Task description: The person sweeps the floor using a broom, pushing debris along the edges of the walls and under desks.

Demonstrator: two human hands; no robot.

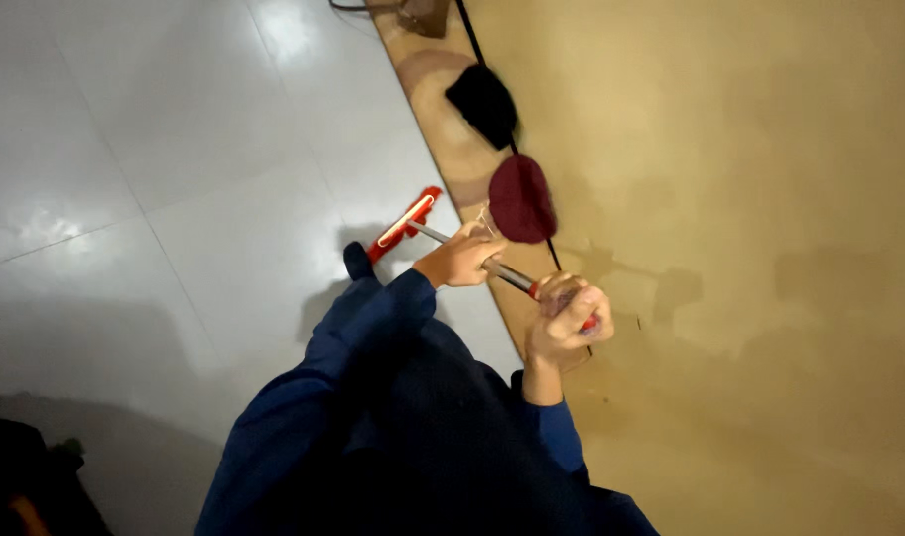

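I hold a long-handled floor wiper with a metal pole (pixel 443 238) and a red head (pixel 405 222) resting on the white tiled floor. My left hand (pixel 462 260) grips the pole lower down. My right hand (pixel 569 320) is closed around the pole's red top end, close to the tan wall. Both arms wear dark blue sleeves.
A tan wall (pixel 750 199) fills the right side, with a brown skirting strip (pixel 443 119) along its base. On the strip lie a dark red round cloth item (pixel 520 199) and a black one (pixel 482 101), with a black cable running past. A dark object (pixel 21 476) sits bottom left.
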